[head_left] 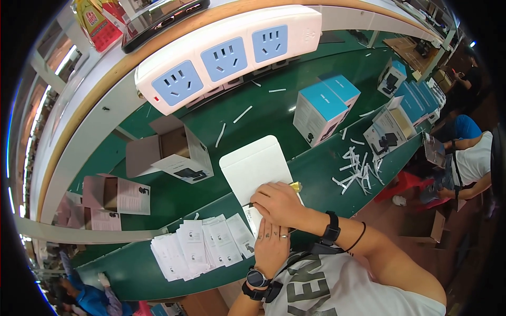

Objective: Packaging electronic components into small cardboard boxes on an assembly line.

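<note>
A white flat carton point(258, 166) with its flap raised away from me lies in front of my body on the green bench. Over its near part, my right hand point(282, 204) is closed, palm down. A thin dark tip point(246, 205) shows at the left of this hand and a small yellow piece point(296, 187) at its far side; what it grips is mostly hidden. Just below, my left hand point(271, 247) rests with fingers stretched side by side on the carton's near end, fingertips partly under the right hand. A fan of white printed leaflets point(203, 245) lies to the left.
Beyond stand an open printed box point(182, 152), another open box point(113, 197) and blue-topped boxes point(324, 105). Paper strips point(358, 171) lie heaped at right. A white power strip point(229, 55) hangs across the far side. Co-workers sit at right point(472, 160) and lower left point(89, 295).
</note>
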Motion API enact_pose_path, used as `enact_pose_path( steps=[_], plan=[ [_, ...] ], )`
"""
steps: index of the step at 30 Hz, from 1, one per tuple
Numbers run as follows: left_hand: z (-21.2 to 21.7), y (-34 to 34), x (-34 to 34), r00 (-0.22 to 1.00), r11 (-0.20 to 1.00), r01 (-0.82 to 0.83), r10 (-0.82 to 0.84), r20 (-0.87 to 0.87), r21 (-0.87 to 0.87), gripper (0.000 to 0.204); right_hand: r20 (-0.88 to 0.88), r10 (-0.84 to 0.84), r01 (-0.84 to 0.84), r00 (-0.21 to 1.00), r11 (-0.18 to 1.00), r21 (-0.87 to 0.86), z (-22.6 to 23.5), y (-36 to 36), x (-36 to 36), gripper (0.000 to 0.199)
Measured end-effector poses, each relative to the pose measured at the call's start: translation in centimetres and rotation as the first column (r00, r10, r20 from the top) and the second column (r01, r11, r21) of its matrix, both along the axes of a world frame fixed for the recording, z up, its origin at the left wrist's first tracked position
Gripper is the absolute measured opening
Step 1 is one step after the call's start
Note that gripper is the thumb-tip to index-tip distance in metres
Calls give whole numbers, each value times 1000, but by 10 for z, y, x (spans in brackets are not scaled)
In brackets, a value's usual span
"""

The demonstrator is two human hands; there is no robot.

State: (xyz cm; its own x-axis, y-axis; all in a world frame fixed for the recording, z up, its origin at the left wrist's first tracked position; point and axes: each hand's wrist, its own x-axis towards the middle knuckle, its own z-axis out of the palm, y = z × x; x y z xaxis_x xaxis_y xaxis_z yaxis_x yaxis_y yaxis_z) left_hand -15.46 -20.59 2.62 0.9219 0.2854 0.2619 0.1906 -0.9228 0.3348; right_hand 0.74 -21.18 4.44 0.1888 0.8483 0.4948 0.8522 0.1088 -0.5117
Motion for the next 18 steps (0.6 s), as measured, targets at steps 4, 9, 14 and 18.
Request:
enact_pose_path(
  steps=[4, 9, 14, 18],
  plan=[
    [-10, 0, -5, 1000, 1000, -15, 15, 9, 11, 43, -12, 41, -42, 999, 997, -65, 12, 3, -1, 17],
    [-12, 10, -9, 994, 992, 36, -48, -103, -117, 43, -16, 63, -64, 998, 986, -152, 1, 15, -11, 20],
    [5, 9, -4, 994, 1000, 10, -7, -107, 22, 47, -346, -59, 29, 937, 995, -92, 25, -2, -5, 18],
    [9, 36, -6, 996, 998, 64, -63, -60, 26, 52, -203, -523, 512, 827, 852, -111, 27, -67, 66, 25]
  ],
)
